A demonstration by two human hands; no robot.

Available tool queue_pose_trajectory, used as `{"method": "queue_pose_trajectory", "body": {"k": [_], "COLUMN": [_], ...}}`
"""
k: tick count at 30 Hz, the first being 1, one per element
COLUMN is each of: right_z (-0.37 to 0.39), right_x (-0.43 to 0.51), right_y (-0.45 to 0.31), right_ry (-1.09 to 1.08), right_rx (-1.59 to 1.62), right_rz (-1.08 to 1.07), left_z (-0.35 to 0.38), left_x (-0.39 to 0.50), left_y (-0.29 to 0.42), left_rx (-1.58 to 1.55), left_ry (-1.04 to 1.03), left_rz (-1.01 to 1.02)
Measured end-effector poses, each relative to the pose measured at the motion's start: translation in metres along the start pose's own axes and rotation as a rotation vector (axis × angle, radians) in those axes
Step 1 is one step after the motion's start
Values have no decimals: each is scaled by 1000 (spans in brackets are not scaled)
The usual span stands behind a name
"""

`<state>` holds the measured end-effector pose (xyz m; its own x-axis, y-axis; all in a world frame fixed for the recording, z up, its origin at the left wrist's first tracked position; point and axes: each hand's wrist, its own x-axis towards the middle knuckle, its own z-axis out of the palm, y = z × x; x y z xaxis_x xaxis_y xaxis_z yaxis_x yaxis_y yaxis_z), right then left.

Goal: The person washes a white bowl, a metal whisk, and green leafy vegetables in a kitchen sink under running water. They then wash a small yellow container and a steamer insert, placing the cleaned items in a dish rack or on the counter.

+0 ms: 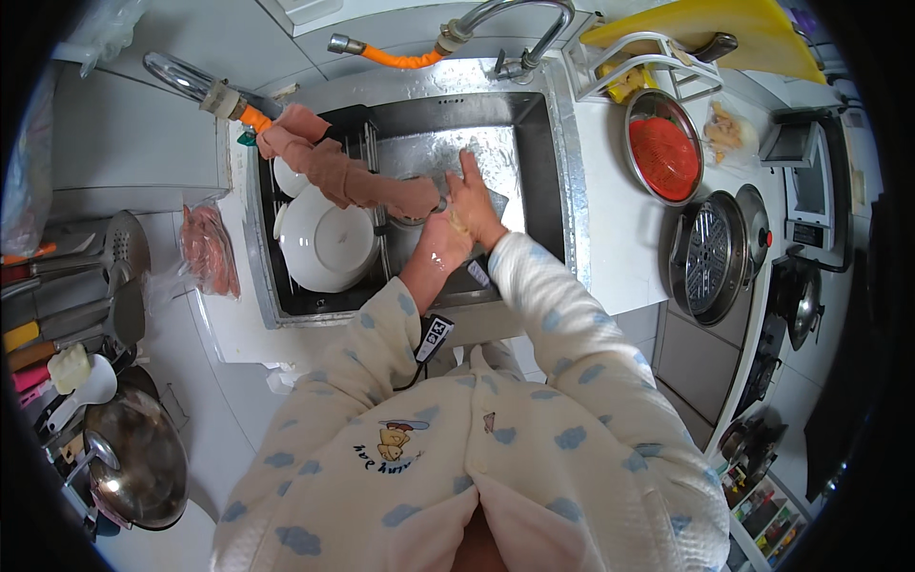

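My left hand [444, 239] and my right hand [472, 206] touch each other over the stainless steel sink [565, 193], under the outlet of a tap hose wrapped in pink cloth [350, 175]. Wetness glistens on my left wrist. The right hand's fingers are spread and seem to hold nothing. Whether the left hand's fingers are closed is hidden by the other hand and the outlet. White dishes [329, 239] lean in a black rack at the sink's left side. A second tap with an orange hose [400, 58] arches behind the sink.
Right of the sink stand a metal bowl with a red strainer [665, 159], a steamer pot [708, 257] and a lid [754, 229]. A yellow cutting board [715, 36] stands behind them. On the left lie a bag of pink gloves or cloth [209, 250], hanging utensils and a wok [136, 457].
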<state>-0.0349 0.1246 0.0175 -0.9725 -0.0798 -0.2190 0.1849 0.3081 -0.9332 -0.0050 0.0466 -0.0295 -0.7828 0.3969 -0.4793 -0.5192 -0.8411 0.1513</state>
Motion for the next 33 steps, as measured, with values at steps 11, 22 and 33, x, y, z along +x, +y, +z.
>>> {"method": "queue_pose_trajectory", "body": {"k": [11,22,33], "right_z": [4,1,0], "right_x": [0,0,1], "right_y": [21,22,26], "right_ry": [130,46,46], "right_rx": [-222,-304,-466], "right_rz": [-74,-228,-438], "left_z": [-1,4,-6], "left_x": [-2,6,20], "left_y": [-2,-5,-1], "left_rx": [-121,-196,-146], "left_ry": [85,-41,-181], "left_rz": [21,-19,46]}}
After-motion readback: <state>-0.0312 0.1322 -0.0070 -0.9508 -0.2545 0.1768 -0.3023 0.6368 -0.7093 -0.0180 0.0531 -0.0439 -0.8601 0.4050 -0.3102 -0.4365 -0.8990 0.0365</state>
